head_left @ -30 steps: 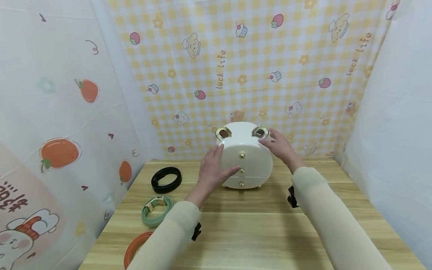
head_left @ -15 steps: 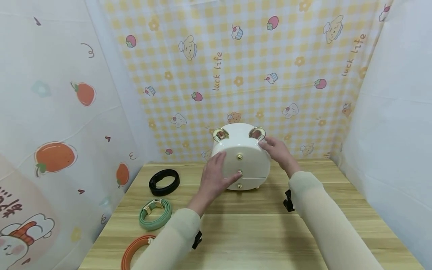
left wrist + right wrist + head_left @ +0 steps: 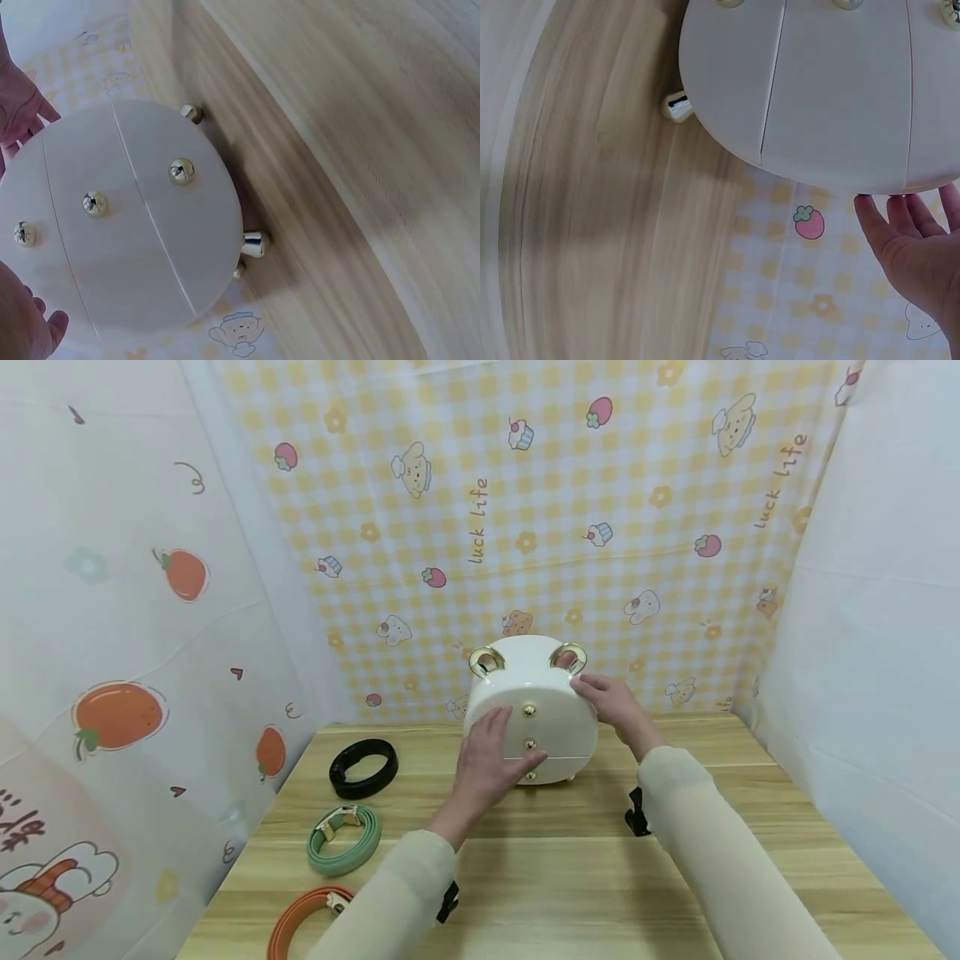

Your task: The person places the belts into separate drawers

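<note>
A rounded white drawer box (image 3: 543, 720) stands on short gold feet at the back of the table, with gold ear-shaped rings on top and gold knobs down its front. My right hand (image 3: 611, 703) touches the box's right side just below the ear; the right wrist view has its fingertips (image 3: 866, 201) against the rim. In front of the box's left half is my left hand (image 3: 482, 768), fingers extended and thumb spread toward the lower knobs. Whether that hand touches the box I cannot tell. Only part of the left hand (image 3: 26, 319) shows in the left wrist view.
Along the table's left side lie a coiled black belt (image 3: 332, 774), a coiled green belt (image 3: 343, 862) and an orange belt (image 3: 288, 914) partly behind the left sleeve. A yellow checked cloth (image 3: 420, 527) hangs behind; white cloth walls flank both sides.
My right hand has come down from beside the right ear to the box's side. My left hand has shifted slightly right and down across the front. The head view has drifted a little.
</note>
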`<state>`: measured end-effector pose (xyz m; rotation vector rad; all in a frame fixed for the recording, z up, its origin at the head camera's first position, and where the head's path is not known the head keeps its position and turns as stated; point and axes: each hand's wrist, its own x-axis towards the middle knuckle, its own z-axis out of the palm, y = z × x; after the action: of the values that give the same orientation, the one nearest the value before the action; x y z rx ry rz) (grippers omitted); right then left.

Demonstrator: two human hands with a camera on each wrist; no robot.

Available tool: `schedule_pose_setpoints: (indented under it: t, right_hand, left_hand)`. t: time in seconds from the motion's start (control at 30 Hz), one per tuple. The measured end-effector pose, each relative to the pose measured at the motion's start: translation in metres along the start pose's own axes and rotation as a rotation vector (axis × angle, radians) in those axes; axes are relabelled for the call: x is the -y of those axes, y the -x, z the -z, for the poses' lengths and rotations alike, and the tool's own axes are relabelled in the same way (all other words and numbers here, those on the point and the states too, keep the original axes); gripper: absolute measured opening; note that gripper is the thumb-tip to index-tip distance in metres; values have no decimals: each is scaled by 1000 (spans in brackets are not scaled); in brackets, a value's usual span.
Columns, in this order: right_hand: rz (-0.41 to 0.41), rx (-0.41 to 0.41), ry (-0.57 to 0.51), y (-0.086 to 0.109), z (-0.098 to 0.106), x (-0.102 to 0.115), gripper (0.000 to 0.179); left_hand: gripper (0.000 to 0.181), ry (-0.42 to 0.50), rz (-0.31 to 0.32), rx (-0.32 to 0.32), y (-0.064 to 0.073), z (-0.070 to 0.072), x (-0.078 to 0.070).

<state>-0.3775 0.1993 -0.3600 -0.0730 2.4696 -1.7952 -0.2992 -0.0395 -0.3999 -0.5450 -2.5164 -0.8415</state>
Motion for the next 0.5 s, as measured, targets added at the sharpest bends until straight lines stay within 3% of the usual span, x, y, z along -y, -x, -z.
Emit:
schedule_pose_setpoints:
  t: [0.5]
  right_hand:
    - [-78,-18,-59,1,1,2,70]
  left_hand:
    - [75,59,107,-125,-2,-19,-6]
